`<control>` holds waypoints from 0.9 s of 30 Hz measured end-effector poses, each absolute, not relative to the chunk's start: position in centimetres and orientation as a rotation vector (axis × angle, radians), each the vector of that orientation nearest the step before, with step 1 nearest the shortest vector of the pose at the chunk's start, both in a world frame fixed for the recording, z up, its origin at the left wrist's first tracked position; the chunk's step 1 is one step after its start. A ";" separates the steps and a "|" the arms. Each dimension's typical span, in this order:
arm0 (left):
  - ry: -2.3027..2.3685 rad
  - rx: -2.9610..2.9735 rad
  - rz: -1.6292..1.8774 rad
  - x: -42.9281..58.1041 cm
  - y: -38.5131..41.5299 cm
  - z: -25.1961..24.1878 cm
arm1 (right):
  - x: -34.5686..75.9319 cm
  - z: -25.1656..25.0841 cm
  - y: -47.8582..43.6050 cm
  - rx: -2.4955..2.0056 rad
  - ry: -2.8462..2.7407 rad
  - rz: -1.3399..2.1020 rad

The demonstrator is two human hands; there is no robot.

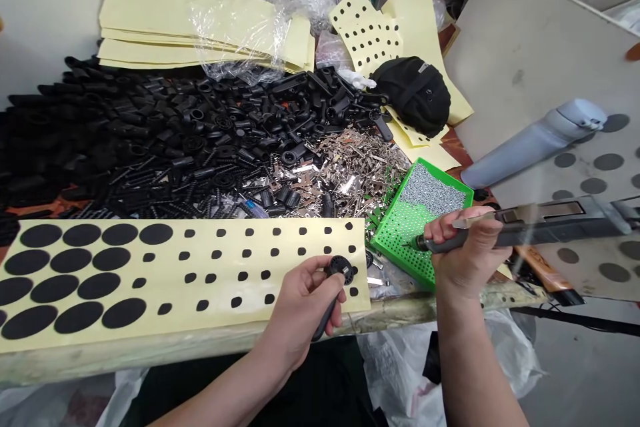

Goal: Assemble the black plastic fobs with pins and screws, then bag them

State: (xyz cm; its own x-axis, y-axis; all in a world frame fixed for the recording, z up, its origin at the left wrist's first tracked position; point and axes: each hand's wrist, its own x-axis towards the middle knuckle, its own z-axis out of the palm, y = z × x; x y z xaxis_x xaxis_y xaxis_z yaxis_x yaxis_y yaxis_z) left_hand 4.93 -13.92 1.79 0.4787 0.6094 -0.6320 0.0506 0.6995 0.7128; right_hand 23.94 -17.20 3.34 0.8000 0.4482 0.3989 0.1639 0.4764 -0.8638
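My left hand [307,303] grips a black plastic part with a round head [341,268] and a handle that hangs below my fingers. A small metal piece shows in the middle of the head, beside my thumb. In my right hand [465,247] is a dark power screwdriver [530,223], held level with its tip pointing left. That tip is over the green perforated tray [383,237], where small silver screws [433,188] are heaped at the far end. Beneath my left hand lies a yellow backing sheet [170,250] with black round and small stickers.
Black plastic parts [150,113] are piled across the back left. Metal clips [355,163] form a heap behind the sheet. Yellow sheets [190,20] under plastic film, a black cap-like pouch [415,93] and a grey-blue bottle [535,140] stand or lie around.
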 end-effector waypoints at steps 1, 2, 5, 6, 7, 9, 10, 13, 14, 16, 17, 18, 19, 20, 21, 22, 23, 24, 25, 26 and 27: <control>1.027 0.744 0.382 4.9 -13.9 1.7 | 23.9 3.3 -17.2 -1.085 -0.656 0.191; 1.023 0.747 0.381 4.9 -13.9 1.7 | 23.9 3.3 -17.3 -1.087 -0.663 0.191; 1.020 0.755 0.376 4.9 -13.9 1.5 | 23.8 3.4 -17.3 -1.079 -0.687 0.190; 1.022 0.756 0.373 4.9 -13.9 1.5 | 23.7 3.4 -17.3 -1.074 -0.691 0.190; 1.020 0.756 0.371 4.9 -13.9 1.5 | 23.7 3.4 -17.3 -1.069 -0.694 0.195; 1.017 0.757 0.375 4.9 -13.9 1.5 | 23.6 3.5 -17.3 -1.061 -0.695 0.205; 1.015 0.758 0.377 4.9 -13.9 1.5 | 23.6 3.5 -17.3 -1.058 -0.698 0.209; 1.019 0.759 0.382 4.8 -13.9 1.5 | 23.7 3.4 -17.3 -1.055 -0.712 0.220; 1.019 0.759 0.382 4.8 -13.9 1.5 | 23.7 3.4 -17.3 -1.053 -0.718 0.223; 1.012 0.758 0.383 4.8 -13.9 1.4 | 23.8 3.3 -17.4 -1.048 -0.725 0.230; 1.011 0.758 0.384 4.8 -13.9 1.4 | 23.8 3.3 -17.4 -1.045 -0.727 0.234; 1.009 0.757 0.384 4.8 -14.0 1.4 | 23.8 3.2 -17.4 -1.043 -0.729 0.238; 1.010 0.756 0.383 4.9 -14.0 1.4 | 23.7 3.2 -17.4 -1.042 -0.730 0.243; 1.014 0.755 0.381 4.9 -14.0 1.3 | 23.7 3.3 -17.4 -1.042 -0.731 0.248; 1.017 0.753 0.380 4.9 -14.0 1.4 | 23.7 3.3 -17.4 -1.042 -0.733 0.251; 1.020 0.752 0.379 4.9 -14.0 1.4 | 23.7 3.3 -17.4 -1.044 -0.734 0.251; 1.021 0.749 0.378 4.9 -13.9 1.4 | 23.7 3.3 -17.4 -1.045 -0.734 0.248; 1.021 0.748 0.377 4.8 -13.9 1.4 | 23.7 3.3 -17.4 -1.047 -0.733 0.243; 1.021 0.746 0.376 4.8 -13.9 1.4 | 23.8 3.2 -17.3 -1.048 -0.730 0.236; 1.020 0.744 0.377 4.8 -13.9 1.5 | 23.8 3.2 -17.3 -1.048 -0.726 0.228; 1.018 0.744 0.377 4.8 -13.9 1.5 | 23.9 3.2 -17.3 -1.046 -0.724 0.221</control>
